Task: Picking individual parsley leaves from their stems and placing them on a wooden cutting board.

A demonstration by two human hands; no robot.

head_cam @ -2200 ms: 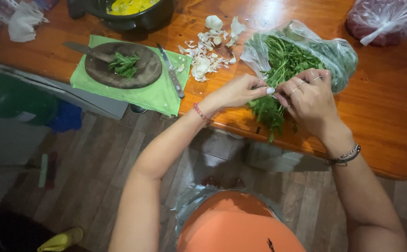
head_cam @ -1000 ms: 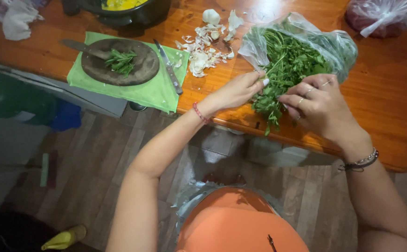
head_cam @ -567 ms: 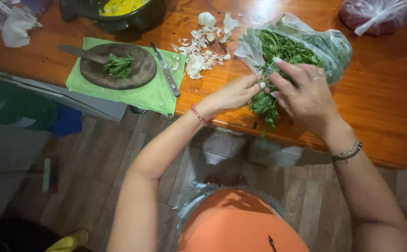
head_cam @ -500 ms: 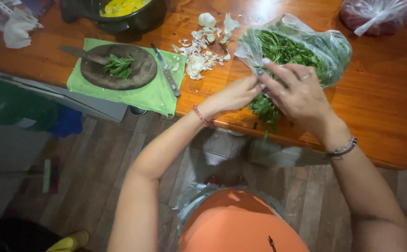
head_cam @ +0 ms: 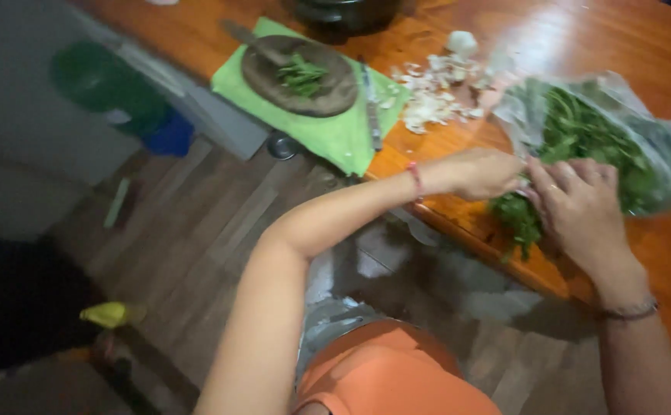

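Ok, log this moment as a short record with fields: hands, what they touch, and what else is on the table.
left hand: fingers pinched at the leafy greens by the bag's mouth
right hand: resting on the greens' stems at the table edge
greens: a bunch spilling out of a clear plastic bag
table: glossy orange-brown wood
cutting board: round, dark, on a green cloth, a few cut green pieces on it
knife: lying on the cloth beside the board
peelings: pale scraps piled between cloth and bag
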